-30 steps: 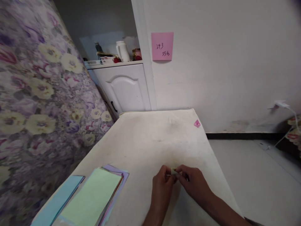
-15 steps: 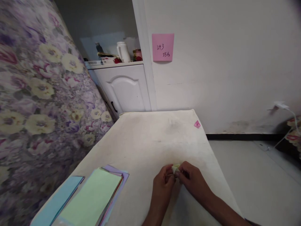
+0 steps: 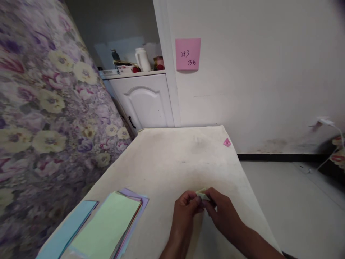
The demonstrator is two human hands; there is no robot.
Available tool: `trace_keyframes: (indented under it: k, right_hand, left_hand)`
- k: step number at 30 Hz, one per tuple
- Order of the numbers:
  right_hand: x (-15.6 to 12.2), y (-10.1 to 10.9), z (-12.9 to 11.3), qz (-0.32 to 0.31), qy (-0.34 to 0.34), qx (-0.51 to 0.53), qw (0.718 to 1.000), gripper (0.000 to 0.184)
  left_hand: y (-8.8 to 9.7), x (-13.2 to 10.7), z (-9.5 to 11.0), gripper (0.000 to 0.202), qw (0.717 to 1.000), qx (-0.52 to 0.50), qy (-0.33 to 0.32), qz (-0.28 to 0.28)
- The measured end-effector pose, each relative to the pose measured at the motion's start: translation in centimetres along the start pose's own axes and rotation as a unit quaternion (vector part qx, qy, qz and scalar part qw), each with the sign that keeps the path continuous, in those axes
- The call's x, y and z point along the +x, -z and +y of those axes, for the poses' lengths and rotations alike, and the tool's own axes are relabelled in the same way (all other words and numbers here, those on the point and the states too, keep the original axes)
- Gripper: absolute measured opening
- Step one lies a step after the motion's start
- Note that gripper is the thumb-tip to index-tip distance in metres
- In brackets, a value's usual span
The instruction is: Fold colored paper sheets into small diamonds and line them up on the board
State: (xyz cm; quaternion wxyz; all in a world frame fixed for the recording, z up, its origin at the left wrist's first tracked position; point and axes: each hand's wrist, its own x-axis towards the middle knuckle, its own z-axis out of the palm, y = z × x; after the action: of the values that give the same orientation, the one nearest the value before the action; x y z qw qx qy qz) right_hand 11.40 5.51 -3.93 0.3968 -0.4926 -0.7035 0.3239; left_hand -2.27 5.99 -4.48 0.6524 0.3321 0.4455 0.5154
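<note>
My left hand [image 3: 184,212] and my right hand [image 3: 222,212] meet over the near part of a white table [image 3: 172,158]. Both pinch a small folded piece of light green paper [image 3: 202,194] between their fingertips, just above the tabletop. Most of the paper is hidden by my fingers. A stack of coloured paper sheets [image 3: 107,226], light green on top, lies to the left of my hands, with a blue sheet [image 3: 67,232] beside it.
A small pink folded paper [image 3: 226,142] lies near the table's far right corner. A pink sticky note [image 3: 188,54] hangs on the wall. A flowered mattress [image 3: 45,118] leans along the left. A white cabinet [image 3: 142,100] stands behind.
My fingers have shifted slightly on the green paper, which now lies flatter between them. The view has drifted a little; nothing else moved.
</note>
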Motion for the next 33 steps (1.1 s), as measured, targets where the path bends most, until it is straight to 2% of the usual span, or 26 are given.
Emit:
trace_keyframes:
  k: [2,6,11,15,22,28,33]
  right_hand:
    - [-0.1,0.0,0.0,-0.007,-0.017,0.004,1.000,0.014]
    - [0.2,0.2,-0.1,0.014,-0.056,0.014,0.998,0.038]
    - [1.2,0.8,0.1,0.009,-0.112,0.084,0.990,0.010]
    - [1.6,0.9,0.8,0.003,-0.138,0.136,0.981,0.013]
    - [1.7,0.8,1.3,-0.016,-0.166,0.181,0.969,0.013]
    - [1.8,1.2,1.3,-0.036,-0.181,0.196,0.963,0.017]
    - [1.8,1.0,1.4,-0.040,-0.170,0.173,0.969,0.016]
  left_hand:
    - [-0.2,0.0,-0.1,0.018,1.000,0.001,-0.005,0.007]
    - [-0.5,-0.1,-0.1,0.016,1.000,0.018,-0.011,0.011]
    - [-0.7,-0.2,-0.1,0.016,0.997,0.066,-0.007,0.032]
    - [-0.7,-0.3,-0.1,0.018,0.996,0.086,0.006,0.025]
    - [-0.7,-0.2,-0.5,0.023,0.994,0.093,0.042,-0.049]
    - [-0.6,-0.1,-0.9,0.021,0.993,0.095,0.047,-0.047]
    - [-0.6,-0.3,-0.6,0.017,0.992,0.111,0.043,-0.029]
